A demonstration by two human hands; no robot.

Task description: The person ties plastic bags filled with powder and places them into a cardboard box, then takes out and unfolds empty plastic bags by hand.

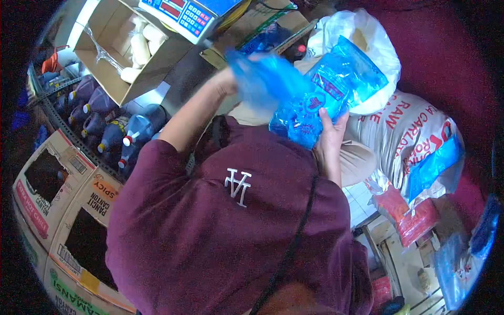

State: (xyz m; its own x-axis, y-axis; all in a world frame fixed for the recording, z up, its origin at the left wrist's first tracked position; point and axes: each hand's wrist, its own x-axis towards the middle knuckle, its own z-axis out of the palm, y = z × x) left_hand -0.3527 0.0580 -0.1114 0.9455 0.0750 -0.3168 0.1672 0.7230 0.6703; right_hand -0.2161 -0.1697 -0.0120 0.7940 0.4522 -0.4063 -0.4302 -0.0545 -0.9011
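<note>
My left hand [229, 79] is raised, smeared by motion, and closed on a thin blue plastic bag [273, 76]. Most of its fingers are hidden behind the film. My right hand [332, 134] grips a blue plastic pack [307, 118] with dark printed marks, its thumb lying across the front. Where the bag and the pack meet, I cannot tell if they are joined. Just beyond my right hand, another shiny blue pack [362, 73] rests on a white plastic sack [380, 37].
A printed sack [415, 126] stands at the right with a blue packet [436, 165] on it and a red pack [407, 212] below. At the left are an open carton [118, 89] with pale wrapped items, several bottles [139, 128] and cut cartons [79, 210]. A digital scale [184, 18] stands at the top.
</note>
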